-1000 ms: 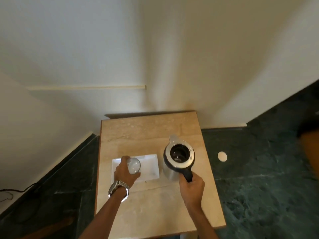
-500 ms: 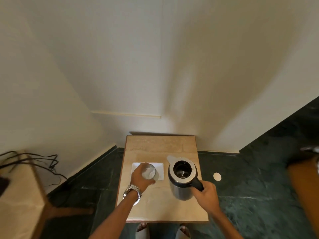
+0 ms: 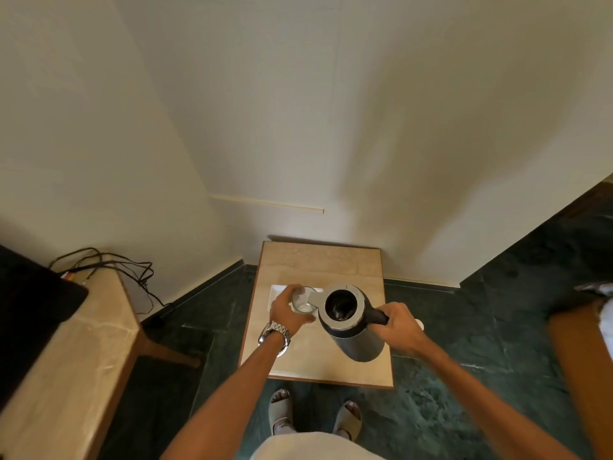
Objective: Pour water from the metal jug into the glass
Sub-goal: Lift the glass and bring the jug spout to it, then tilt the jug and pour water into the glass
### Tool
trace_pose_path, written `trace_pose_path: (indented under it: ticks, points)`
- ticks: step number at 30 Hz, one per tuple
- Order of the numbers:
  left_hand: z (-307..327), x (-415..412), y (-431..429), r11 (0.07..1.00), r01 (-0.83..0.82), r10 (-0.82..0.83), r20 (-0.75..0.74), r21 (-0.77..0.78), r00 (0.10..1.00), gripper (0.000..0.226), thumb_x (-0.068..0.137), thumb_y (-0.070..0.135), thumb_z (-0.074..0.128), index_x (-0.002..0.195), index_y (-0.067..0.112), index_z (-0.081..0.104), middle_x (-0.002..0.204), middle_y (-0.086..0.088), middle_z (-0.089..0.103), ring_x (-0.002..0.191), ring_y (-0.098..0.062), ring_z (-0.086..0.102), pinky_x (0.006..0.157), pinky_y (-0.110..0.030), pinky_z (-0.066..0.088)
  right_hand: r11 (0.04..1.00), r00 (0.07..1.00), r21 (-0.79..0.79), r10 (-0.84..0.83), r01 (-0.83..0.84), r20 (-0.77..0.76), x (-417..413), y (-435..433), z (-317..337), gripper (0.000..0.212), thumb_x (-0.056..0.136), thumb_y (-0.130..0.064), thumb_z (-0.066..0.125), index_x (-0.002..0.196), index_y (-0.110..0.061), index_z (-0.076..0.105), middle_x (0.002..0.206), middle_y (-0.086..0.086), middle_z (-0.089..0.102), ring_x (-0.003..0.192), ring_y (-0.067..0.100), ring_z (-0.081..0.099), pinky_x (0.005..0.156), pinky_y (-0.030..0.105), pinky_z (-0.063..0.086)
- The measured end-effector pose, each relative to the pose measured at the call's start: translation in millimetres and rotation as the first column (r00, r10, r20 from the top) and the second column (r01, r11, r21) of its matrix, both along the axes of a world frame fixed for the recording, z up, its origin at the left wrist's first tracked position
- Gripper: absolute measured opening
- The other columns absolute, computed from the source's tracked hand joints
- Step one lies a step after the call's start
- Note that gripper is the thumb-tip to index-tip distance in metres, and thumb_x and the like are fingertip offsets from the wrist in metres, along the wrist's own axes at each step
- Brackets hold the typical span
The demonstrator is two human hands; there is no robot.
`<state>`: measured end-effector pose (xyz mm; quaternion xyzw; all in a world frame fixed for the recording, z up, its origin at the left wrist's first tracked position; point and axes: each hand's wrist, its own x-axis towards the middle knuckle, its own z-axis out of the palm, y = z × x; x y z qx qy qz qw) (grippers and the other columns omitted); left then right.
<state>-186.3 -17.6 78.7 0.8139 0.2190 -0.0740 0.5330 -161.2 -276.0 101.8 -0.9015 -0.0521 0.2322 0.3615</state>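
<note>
Metal jug [image 3: 350, 322] clamped by its black handle [image 3: 378, 316] in the right hand [image 3: 399, 325], fingers wrapped tight around that handle. Lifted clear of the tabletop [image 3: 318, 270] and tilted leftward, open mouth facing up toward the camera, grey spout [image 3: 316, 297] reaching over the rim of the glass [image 3: 303, 302]. Glass gripped in the left hand [image 3: 287, 310], fingers curled round its near side, thumb at the front; clear, with its base visible through the top. Cannot tell whether water is running yet. Held above or just on a white tray [image 3: 277, 293]; contact not clear. Silver wristwatch [image 3: 274, 332] on the left wrist. Tray toward the left middle of the small beige tabletop, the far half bare. Dark green stone floor [image 3: 464, 327] around the tabletop, pale walls behind. Two feet in light sandals [image 3: 282, 410] just at the near edge below. Further left, a long beige counter [image 3: 66, 343] carrying black cables [image 3: 109, 263] and a dark flat object at its far-left edge. Orange-brown furniture at the right border, blurred.
</note>
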Motion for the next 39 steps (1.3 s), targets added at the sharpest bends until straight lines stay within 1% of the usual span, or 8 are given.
trace_pose_path:
  ticks: [3, 10, 15, 19, 24, 28, 31, 39]
  points:
    - [3, -4, -1, 1.0, 0.0, 0.0, 0.006, 0.003, 1.0, 0.068, 0.063, 0.009, 0.094, 0.123, 0.016, 0.062, 0.124, -0.006, 0.069, 0.116, -0.027, 0.063, 0.098, -0.045, 0.058, 0.998, 0.999, -0.05, 0.04, -0.041, -0.011, 0, 3, 2, 0.019, 0.074, -0.023, 0.069, 0.064, -0.006, 0.069, 0.058, 0.016, 0.067, 0.051, 0.018, 0.058, 0.049, 0.031, 0.041]
    - [-2, -15, -3, 0.998, 0.049, -0.048, -0.032, 0.031, 0.998, 0.071, 0.062, 0.008, 0.094, 0.124, 0.014, 0.061, 0.125, -0.006, 0.068, 0.118, -0.028, 0.063, 0.098, -0.043, 0.059, 0.981, 0.991, -0.139, 0.137, -0.136, -0.004, 6, 3, 7, 0.033, 0.071, -0.04, 0.066, 0.061, -0.009, 0.067, 0.054, 0.009, 0.065, 0.05, 0.024, 0.061, 0.046, 0.029, 0.039]
    - [-7, -20, -3, 0.996, 0.074, -0.071, -0.065, 0.052, 0.995, 0.072, 0.065, 0.008, 0.093, 0.128, 0.014, 0.059, 0.128, -0.007, 0.067, 0.119, -0.03, 0.063, 0.099, -0.047, 0.058, 0.952, 0.977, -0.221, 0.213, -0.212, -0.022, 11, 6, 8, 0.033, 0.069, -0.04, 0.065, 0.061, -0.008, 0.065, 0.055, 0.01, 0.066, 0.054, 0.028, 0.063, 0.047, 0.032, 0.04]
    - [-10, -23, -1, 0.992, 0.1, -0.093, -0.094, 0.073, 0.991, 0.074, 0.065, 0.008, 0.092, 0.13, 0.016, 0.057, 0.129, -0.008, 0.066, 0.119, -0.031, 0.063, 0.099, -0.046, 0.058, 0.936, 0.968, -0.248, 0.244, -0.249, -0.05, 11, 8, 11, 0.03, 0.066, -0.047, 0.06, 0.057, -0.018, 0.064, 0.053, 0.002, 0.065, 0.052, 0.019, 0.063, 0.049, 0.032, 0.048]
    - [-12, -26, 1, 0.987, 0.139, -0.13, -0.109, 0.08, 0.985, 0.076, 0.065, 0.007, 0.092, 0.131, 0.016, 0.056, 0.127, -0.009, 0.067, 0.116, -0.032, 0.064, 0.097, -0.045, 0.059, 0.913, 0.953, -0.274, 0.288, -0.302, -0.09, 11, 14, 17, 0.018, 0.074, -0.036, 0.066, 0.058, -0.027, 0.06, 0.053, -0.004, 0.062, 0.052, 0.013, 0.06, 0.049, 0.021, 0.044]
    - [-13, -25, 5, 0.983, 0.166, -0.157, -0.111, 0.078, 0.981, 0.074, 0.064, 0.007, 0.093, 0.128, 0.014, 0.057, 0.124, -0.01, 0.068, 0.114, -0.032, 0.065, 0.096, -0.047, 0.059, 0.895, 0.948, -0.314, 0.304, -0.318, -0.094, 13, 21, 21, 0.02, 0.075, -0.034, 0.065, 0.066, -0.017, 0.069, 0.062, 0.006, 0.069, 0.057, 0.02, 0.064, 0.053, 0.033, 0.051]
    - [-13, -25, 6, 0.985, 0.158, -0.15, -0.112, 0.07, 0.982, 0.075, 0.064, 0.007, 0.093, 0.129, 0.014, 0.057, 0.125, -0.01, 0.068, 0.115, -0.032, 0.065, 0.096, -0.046, 0.059, 0.883, 0.943, -0.331, 0.318, -0.332, -0.098, 15, 26, 23, 0.02, 0.076, -0.033, 0.066, 0.07, -0.014, 0.071, 0.065, 0.007, 0.07, 0.061, 0.022, 0.066, 0.06, 0.039, 0.057]
    - [-15, -29, 9, 0.988, 0.139, -0.131, -0.124, 0.061, 0.984, 0.075, 0.066, 0.008, 0.092, 0.131, 0.014, 0.056, 0.129, -0.009, 0.066, 0.119, -0.032, 0.063, 0.099, -0.046, 0.058, 0.866, 0.934, -0.349, 0.326, -0.357, -0.147, 18, 40, 24, 0.017, 0.077, -0.033, 0.065, 0.073, -0.018, 0.071, 0.065, 0.003, 0.069, 0.06, 0.017, 0.065, 0.056, 0.03, 0.053]
